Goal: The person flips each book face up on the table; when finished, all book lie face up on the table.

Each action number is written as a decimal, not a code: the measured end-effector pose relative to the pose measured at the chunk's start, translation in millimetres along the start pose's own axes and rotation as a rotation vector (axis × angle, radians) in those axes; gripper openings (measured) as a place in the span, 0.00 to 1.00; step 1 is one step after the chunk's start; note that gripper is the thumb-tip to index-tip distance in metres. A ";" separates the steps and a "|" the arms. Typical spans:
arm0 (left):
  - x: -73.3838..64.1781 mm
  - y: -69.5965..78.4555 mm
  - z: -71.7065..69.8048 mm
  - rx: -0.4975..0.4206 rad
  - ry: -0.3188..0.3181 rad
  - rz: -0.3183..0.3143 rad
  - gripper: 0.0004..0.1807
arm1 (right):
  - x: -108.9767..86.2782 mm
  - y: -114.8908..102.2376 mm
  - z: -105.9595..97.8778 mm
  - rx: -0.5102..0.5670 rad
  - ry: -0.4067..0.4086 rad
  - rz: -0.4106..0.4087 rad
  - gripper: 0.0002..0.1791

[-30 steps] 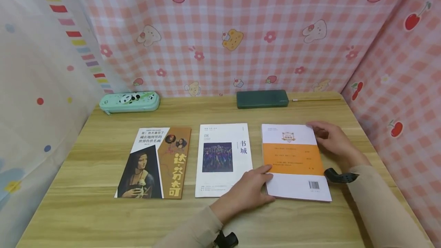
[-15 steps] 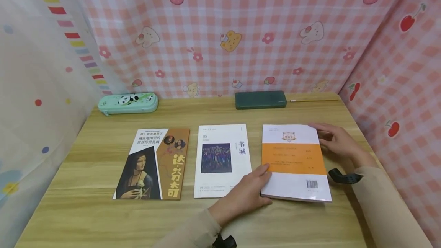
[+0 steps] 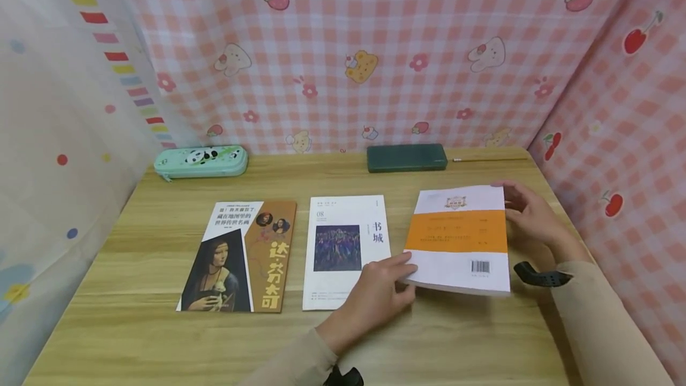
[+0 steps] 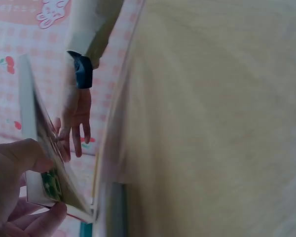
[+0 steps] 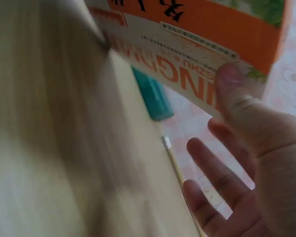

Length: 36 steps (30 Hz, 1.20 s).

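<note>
A white paperback book (image 3: 455, 234) with an orange band and barcode is tilted above the right side of the table, its near edge raised. My left hand (image 3: 375, 290) grips its lower left corner; the left wrist view shows thumb and fingers around the book (image 4: 32, 118), whose pages part slightly. At the upper right corner, my right hand (image 3: 536, 219) pinches the edge. In the right wrist view its thumb presses the orange printed cover (image 5: 187, 54) underneath, the other fingers spread out. Left of it lies a white magazine (image 3: 343, 249), partly behind my left hand.
A brown book with a portrait (image 3: 230, 261) lies flat further left on the wooden table (image 3: 134, 338). Along the back edge are a mint panda pencil case (image 3: 200, 161), a dark green case (image 3: 406, 158) and a pencil (image 3: 490, 159). Checked curtains (image 3: 300, 28) enclose the back and right.
The paperback has risen off the table, tilting and shifting slightly up and right, with both hands on it. The left hand has shifted slightly up. The other books stay put.
</note>
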<state>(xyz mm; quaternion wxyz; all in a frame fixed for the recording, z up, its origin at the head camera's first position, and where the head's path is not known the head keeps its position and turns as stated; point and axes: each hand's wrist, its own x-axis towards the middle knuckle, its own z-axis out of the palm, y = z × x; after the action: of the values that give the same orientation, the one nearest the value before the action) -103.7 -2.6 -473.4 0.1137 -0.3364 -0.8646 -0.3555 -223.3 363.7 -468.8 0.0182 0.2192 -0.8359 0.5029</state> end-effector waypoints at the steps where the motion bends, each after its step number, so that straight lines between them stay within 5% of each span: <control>1: 0.6 -0.5 -1.7 -0.014 0.022 0.007 0.18 | 1.5 -2.6 0.2 0.032 0.018 -0.016 0.27; 6: 3.0 -4.7 -11.1 -0.081 0.114 0.031 0.17 | 11.6 -17.2 -0.2 0.119 0.101 -0.089 0.25; 16: 5.0 -6.2 -23.0 -0.195 0.177 -0.011 0.18 | 27.9 -52.0 3.4 0.009 0.259 -0.129 0.21; 23: 6.3 -6.4 -28.3 -0.283 0.166 -0.074 0.19 | 30.4 -62.2 3.5 -0.066 0.307 -0.072 0.23; 31: 4.1 -7.5 -28.7 -0.228 0.176 -0.081 0.23 | 33.7 -71.4 7.5 -0.181 0.373 0.116 0.29; 36: 2.8 -6.3 -26.9 -0.263 0.144 -0.108 0.21 | 38.6 -73.5 16.6 -0.191 0.451 0.131 0.24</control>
<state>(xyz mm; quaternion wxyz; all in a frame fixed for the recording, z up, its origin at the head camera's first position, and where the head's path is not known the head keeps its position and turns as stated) -111.1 -23.0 -456.2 0.1111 -0.2751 -0.8171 -0.4942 -226.7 306.9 -406.1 0.1920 0.0443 -0.8670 0.4578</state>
